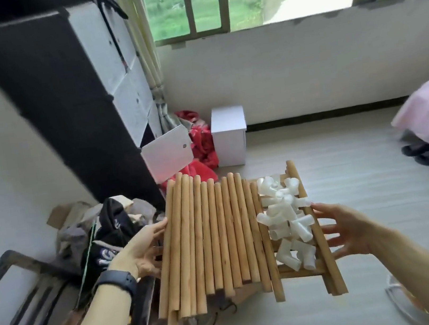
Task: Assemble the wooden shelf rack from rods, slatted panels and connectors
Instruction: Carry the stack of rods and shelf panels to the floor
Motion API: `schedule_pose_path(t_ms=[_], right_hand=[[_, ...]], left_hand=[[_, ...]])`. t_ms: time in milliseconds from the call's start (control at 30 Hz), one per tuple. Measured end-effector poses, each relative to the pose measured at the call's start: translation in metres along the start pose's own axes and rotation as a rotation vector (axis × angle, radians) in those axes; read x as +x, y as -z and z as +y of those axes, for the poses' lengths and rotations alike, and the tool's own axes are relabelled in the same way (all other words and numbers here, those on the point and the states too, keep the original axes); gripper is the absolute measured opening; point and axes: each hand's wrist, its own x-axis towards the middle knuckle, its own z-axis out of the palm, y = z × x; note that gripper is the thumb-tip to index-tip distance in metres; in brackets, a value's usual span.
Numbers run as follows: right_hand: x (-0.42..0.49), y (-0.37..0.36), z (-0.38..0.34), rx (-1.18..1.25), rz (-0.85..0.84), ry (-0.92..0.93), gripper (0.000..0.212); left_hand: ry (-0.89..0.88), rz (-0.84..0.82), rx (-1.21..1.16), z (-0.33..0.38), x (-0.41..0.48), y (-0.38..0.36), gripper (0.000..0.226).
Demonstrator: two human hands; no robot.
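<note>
Head view: left hand [143,252] and right hand [348,228], fingers spread, flank the stiff slatted panel [302,271], best gripped level by its rails, since rods [214,240] and connectors [286,224] atop probably roll.

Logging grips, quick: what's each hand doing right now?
Left hand: fingers tuck under the rods; grip cannot be told.
Right hand: open, fingers straight against slatted panel.

Wooden rods [214,240] and white connectors [289,223] — atop slatted panels [323,246]
</note>
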Motion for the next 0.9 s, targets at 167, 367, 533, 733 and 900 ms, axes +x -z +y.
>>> schedule_pose_path(t_ms=[167,367,533,733,900], right_hand=[[0.019,0.095,-0.011,0.108,0.106,-0.01,0.051],[0.068,0.201,-0.041,0.221,0.198,-0.032,0.051],[0.111,0.284,-0.079,0.279,0.246,-0.071,0.056],[0.153,0.395,-0.129,0.356,0.306,-0.084,0.055],[0.199,0.492,-0.165,0.377,0.323,-0.087,0.064]], left_hand=[[0.0,-0.104,0.145,0.054,0.061,-0.104,0.058],[-0.004,-0.181,0.257,0.115,0.137,-0.234,0.062],[0.055,-0.212,0.328,0.177,0.193,-0.34,0.056],[0.06,-0.261,0.445,0.256,0.248,-0.484,0.058],[0.059,-0.286,0.481,0.3,0.296,-0.597,0.065]])
